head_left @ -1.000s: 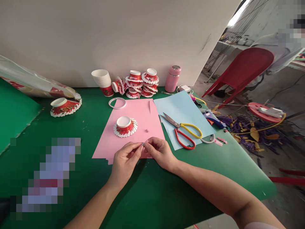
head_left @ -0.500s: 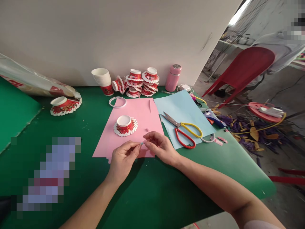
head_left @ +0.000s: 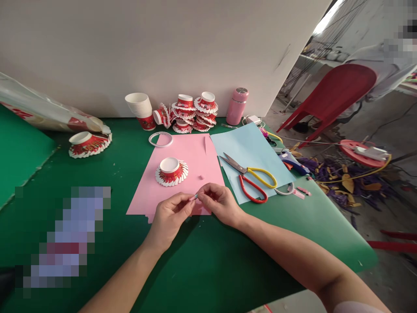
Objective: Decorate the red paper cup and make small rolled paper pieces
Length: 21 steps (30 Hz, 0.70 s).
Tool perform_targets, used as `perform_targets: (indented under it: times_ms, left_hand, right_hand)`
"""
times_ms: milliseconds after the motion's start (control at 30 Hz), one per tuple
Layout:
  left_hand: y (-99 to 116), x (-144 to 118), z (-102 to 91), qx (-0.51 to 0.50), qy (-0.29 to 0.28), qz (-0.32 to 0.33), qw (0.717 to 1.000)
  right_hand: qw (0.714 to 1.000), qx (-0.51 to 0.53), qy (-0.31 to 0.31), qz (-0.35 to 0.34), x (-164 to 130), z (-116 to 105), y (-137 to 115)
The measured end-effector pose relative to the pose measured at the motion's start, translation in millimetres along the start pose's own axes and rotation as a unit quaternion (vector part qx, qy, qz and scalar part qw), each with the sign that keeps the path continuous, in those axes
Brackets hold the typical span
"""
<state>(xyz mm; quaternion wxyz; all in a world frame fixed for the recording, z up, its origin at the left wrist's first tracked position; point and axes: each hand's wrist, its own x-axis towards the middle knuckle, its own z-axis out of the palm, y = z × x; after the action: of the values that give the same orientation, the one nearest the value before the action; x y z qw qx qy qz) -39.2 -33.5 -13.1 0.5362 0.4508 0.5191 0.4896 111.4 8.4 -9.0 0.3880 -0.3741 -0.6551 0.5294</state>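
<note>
My left hand (head_left: 171,217) and my right hand (head_left: 219,202) meet fingertip to fingertip over the near edge of a pink paper sheet (head_left: 185,171). Between them they pinch a tiny pink paper piece (head_left: 193,198). Just beyond my hands, on the pink sheet, stands an upside-down red and white paper cup with fanned-out strips (head_left: 171,171). A small pink scrap (head_left: 201,177) lies beside it. To the right, scissors with a yellow and a red handle (head_left: 252,180) rest on a light blue paper sheet (head_left: 250,156).
On the green table (head_left: 208,261), by the wall, are a stack of paper cups (head_left: 140,109), several fanned cups (head_left: 193,113) and a pink bottle (head_left: 236,106). A white ring (head_left: 160,139), another fanned cup (head_left: 87,144) and a glue gun (head_left: 291,160) lie around. A red chair (head_left: 332,95) stands at right.
My hands stayed over the pink sheet's near edge, working the tiny piece; the right hand's fingers lifted apart a little half a second ago and have closed back onto the piece.
</note>
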Motion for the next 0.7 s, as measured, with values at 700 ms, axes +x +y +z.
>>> perform_targets:
  times_ms: [700]
  left_hand:
    - [-2.6, -4.6, -1.5, 0.098, 0.027, 0.049, 0.994]
  right_hand:
    - [0.999, -0.022, 0.023, -0.016, -3.6, 4.0, 1.6]
